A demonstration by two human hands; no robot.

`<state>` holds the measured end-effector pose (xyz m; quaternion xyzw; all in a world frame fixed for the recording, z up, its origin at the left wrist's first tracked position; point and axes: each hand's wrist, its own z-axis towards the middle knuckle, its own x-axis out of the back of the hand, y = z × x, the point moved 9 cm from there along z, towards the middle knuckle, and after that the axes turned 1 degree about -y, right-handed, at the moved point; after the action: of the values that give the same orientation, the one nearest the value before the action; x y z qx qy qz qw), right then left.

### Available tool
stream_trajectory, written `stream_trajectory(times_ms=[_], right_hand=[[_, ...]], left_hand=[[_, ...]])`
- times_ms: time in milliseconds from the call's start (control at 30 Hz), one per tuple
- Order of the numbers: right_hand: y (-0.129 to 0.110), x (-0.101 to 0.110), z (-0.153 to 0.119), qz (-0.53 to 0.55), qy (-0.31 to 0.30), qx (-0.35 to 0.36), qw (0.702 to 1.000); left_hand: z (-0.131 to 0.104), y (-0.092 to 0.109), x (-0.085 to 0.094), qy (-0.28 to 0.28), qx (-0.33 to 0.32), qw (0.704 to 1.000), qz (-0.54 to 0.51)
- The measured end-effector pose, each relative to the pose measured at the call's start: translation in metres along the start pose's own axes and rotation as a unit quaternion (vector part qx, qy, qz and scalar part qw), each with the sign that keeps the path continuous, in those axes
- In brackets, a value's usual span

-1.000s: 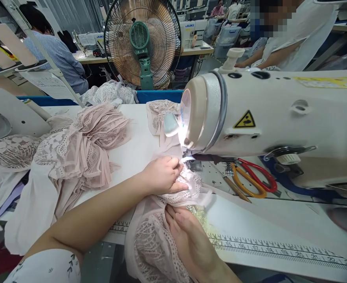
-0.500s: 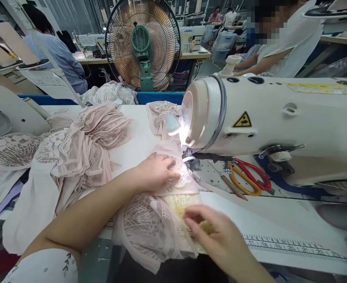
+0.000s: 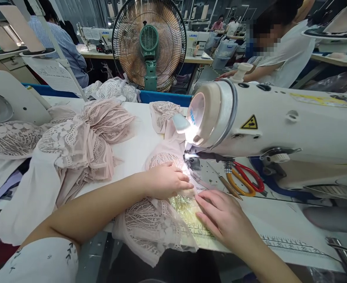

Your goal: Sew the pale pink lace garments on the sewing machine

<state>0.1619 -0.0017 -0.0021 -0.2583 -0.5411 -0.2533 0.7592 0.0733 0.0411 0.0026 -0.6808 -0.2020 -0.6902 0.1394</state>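
Pale pink lace fabric [image 3: 164,157] lies under the needle area of the white sewing machine [image 3: 279,122], and another lace part [image 3: 149,228] hangs over the table's front edge. My left hand [image 3: 169,181] rests flat on the lace, fingers spread slightly, just left of and in front of the presser foot [image 3: 188,156]. Close by on the right, my right hand [image 3: 220,214] has its fingers apart, with fingertips touching the fabric edge and the yellow tape-covered patch [image 3: 188,212] of the table. The machine's lamp lights the needle area brightly.
Red-handled scissors [image 3: 251,177], orange-handled scissors [image 3: 241,182] and a thin tool [image 3: 229,186] lie beneath the machine arm. Lace pieces [image 3: 93,137] are heaped at left. A large fan [image 3: 149,43] stands behind the table. Seated people [image 3: 63,47] are at other machines.
My right hand has moved up and forward to the fabric edge, and its fingers have spread from a pinch. My left hand has shifted slightly right and toward me. The camera view has shifted somewhat.
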Motion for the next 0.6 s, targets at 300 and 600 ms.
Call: stream_trajectory(times_ms=[300, 600], right_hand=[[0.002, -0.013, 0.014, -0.021, -0.028, -0.025, 0.999], [0.009, -0.026, 0.039, -0.034, -0.134, -0.128, 0.982]], left_hand=[[-0.001, 0.0, -0.001, 0.023, -0.046, 0.998, 0.029], [0.005, -0.01, -0.001, 0.067, -0.044, 0.996, 0.035]])
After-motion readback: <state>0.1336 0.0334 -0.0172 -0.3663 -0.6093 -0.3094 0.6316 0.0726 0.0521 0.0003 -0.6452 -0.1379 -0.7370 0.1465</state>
